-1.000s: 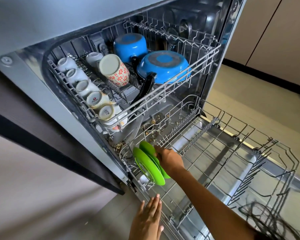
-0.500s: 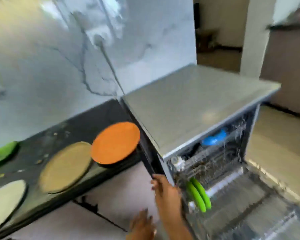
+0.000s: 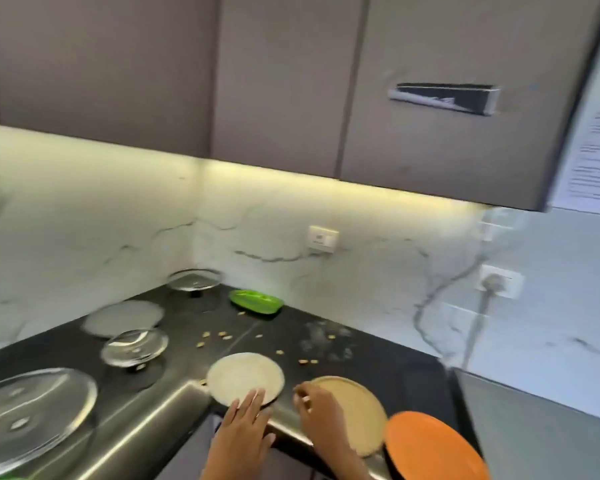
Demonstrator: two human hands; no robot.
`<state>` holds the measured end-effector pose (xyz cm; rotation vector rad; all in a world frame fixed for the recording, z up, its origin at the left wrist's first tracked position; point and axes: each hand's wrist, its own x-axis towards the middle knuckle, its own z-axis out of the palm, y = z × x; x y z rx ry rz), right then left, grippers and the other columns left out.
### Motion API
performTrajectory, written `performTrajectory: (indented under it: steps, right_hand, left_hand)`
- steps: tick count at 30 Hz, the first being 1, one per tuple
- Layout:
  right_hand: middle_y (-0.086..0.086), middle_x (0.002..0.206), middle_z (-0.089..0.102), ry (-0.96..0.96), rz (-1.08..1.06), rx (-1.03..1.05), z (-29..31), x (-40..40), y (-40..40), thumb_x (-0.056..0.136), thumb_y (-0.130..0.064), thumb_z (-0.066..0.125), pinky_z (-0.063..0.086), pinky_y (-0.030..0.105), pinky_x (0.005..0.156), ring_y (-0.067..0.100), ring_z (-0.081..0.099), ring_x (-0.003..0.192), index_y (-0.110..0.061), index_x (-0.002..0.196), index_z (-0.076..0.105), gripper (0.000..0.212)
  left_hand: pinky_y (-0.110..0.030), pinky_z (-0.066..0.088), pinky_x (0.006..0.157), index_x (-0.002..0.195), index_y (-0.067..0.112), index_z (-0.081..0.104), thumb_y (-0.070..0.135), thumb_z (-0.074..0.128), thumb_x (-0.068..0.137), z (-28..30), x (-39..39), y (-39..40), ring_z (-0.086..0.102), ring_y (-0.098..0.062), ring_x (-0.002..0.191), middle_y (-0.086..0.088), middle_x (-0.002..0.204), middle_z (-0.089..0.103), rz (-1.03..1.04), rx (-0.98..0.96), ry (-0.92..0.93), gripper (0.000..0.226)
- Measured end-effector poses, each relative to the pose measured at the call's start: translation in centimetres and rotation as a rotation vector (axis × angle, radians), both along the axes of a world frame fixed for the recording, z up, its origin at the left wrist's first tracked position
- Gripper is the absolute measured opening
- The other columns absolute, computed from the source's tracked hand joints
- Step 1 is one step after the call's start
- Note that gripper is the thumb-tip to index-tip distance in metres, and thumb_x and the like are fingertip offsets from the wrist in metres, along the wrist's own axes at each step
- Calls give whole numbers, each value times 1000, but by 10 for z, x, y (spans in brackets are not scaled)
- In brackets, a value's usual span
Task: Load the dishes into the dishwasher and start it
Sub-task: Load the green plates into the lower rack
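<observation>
So the person is at the black countertop [image 3: 378,344] now, going for more plates. Left hand [image 3: 243,424] lies flat, fingers straight, tips resting on the near rim of the cream plate [image 3: 245,375]. Right hand [image 3: 317,415] has its fingers curled at the near edge of the tan plate [image 3: 355,410], looks like it's pinching the rim, though it's a bit blurry. Orange plate [image 3: 430,448] sits just beside that one. Further back there's a green dish [image 3: 256,301], a grey plate [image 3: 123,317] and three glass lids [image 3: 134,346]. Crumbs all over. The dishwasher isn't in view here. I'd say plenty is left: all this still needs loading, and the machine hasn't been started.
</observation>
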<state>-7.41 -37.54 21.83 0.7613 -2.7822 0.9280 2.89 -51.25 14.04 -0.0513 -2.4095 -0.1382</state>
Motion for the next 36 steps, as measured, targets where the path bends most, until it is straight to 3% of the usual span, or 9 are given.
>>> performTrajectory:
  steps: [5,11,13,17,23,28,31,33,36]
  right_hand:
    - [-2,99,70,51,62,-36,-7,-4,-81,88,-20,58,47,30,73,20,65,89,-22,99,68,16]
    - [-5,89,71,44,369,-55,-43,44,-179,87,-14,62,42,21,67,13,65,80,-17,97,70,13]
    - [-7,89,70,69,475,-49,-56,63,-204,87,-15,62,41,14,68,9,64,79,-18,97,69,12]
    - [-9,91,70,89,672,-43,-78,89,-243,87,-21,54,51,19,69,5,64,80,-18,96,69,18]
    - [-13,89,69,100,807,-28,-89,96,-276,85,-18,59,48,11,68,1,63,78,-22,94,69,14]
    - [-12,91,69,83,858,-77,-83,89,-276,86,-22,57,50,12,70,1,63,81,-21,97,69,16]
    - [-12,91,69,68,882,-126,-78,86,-260,86,-17,59,49,10,69,-2,61,81,-20,97,69,15]
    - [-10,92,69,66,900,-170,-72,85,-242,87,-13,60,52,14,68,-2,62,83,-18,99,69,16]
    - [-7,94,68,68,897,-223,-57,85,-209,87,-10,60,52,15,68,1,63,83,-16,101,68,18]
  left_hand:
    - [-31,18,105,83,19,77,40,39,71,27,35,-87,68,-19,99,-6,107,71,255,80,-365,46]
    - [-39,32,93,95,7,75,37,39,74,-17,123,-165,66,-26,102,-14,112,68,606,224,-472,51]
    - [-42,38,92,94,7,75,41,61,69,-31,147,-180,68,-27,98,-13,110,69,725,227,-468,44]
    - [-35,56,65,71,14,76,40,95,14,-56,171,-193,70,-17,65,-2,76,73,767,354,-470,65]
    - [-16,27,30,48,23,62,10,89,14,-49,176,-204,49,-16,29,5,38,51,795,396,-458,46]
    - [-18,40,33,61,17,70,5,88,23,-38,184,-204,57,-16,39,5,53,61,716,252,-318,44]
    - [-20,48,46,76,15,74,10,64,61,-10,199,-196,64,-19,54,2,68,69,650,139,-162,19]
    - [-21,50,52,83,16,76,11,45,70,13,205,-188,67,-17,63,4,77,72,621,115,-99,33]
    - [-22,53,51,89,19,76,6,51,73,52,204,-170,69,-14,68,6,82,73,521,185,-23,32]
